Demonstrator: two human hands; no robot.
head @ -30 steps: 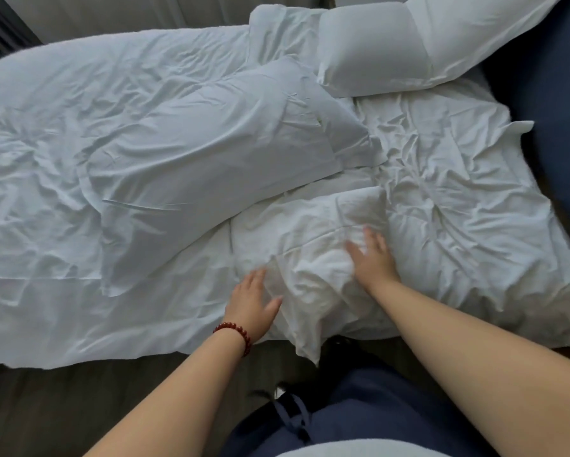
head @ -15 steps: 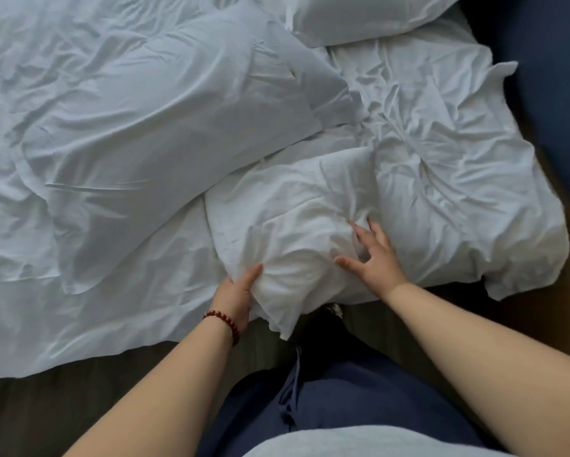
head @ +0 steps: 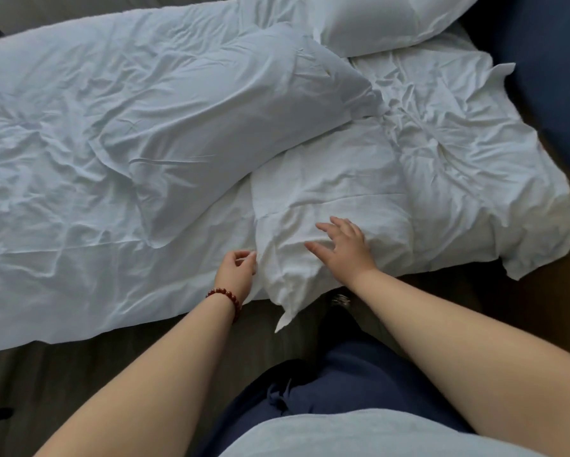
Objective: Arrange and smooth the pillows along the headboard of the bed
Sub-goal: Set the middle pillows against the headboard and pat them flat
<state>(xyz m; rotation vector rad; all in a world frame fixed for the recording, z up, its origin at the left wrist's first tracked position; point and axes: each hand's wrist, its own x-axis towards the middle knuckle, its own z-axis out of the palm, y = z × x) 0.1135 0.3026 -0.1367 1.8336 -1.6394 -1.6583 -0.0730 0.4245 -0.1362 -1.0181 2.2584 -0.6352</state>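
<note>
Pillow (head: 326,192), white and crumpled, lies under the spread right hand (head: 346,249); left hand (head: 235,270) curls empty beside it.

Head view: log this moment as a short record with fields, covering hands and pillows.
near pillow: crumpled, at the bed edge, one corner hanging over
large pillow: lies slantwise just beyond it
far pillow: top of frame, partly cut off
right hand: fingers spread, on the near pillow
left hand: fingers curled at the near pillow's left edge; grip unclear
bracelet: red beads, left wrist
</note>
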